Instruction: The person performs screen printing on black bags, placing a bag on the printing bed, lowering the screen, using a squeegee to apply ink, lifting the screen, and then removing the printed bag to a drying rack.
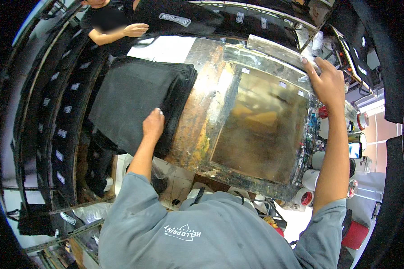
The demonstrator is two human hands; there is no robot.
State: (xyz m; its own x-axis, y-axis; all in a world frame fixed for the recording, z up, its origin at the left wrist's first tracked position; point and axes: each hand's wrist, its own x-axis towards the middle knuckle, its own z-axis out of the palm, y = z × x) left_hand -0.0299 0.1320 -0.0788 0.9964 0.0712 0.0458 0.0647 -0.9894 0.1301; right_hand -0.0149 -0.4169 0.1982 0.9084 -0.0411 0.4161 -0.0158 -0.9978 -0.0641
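My left hand [153,124] is over a stack of flat black fabric pieces [130,89], near its right part. Its fingers are curled together; whether they pinch the top piece is hidden. To the right lies a screen printing frame [213,134] with paint-stained edges and a brownish, see-through mesh [260,130]. Along the frame's far side runs a long pale bar [276,51]. My right hand [328,83] grips the right end of this bar at the frame's far right corner, the thumb on the near side and the fingers over the top.
Across the table a person in black [112,22] stands at the far left, one hand raised. Racks of black pieces with small white prints [67,110] line the left side. Paint tubs [304,196] and a lit phone [355,150] stand right of the frame.
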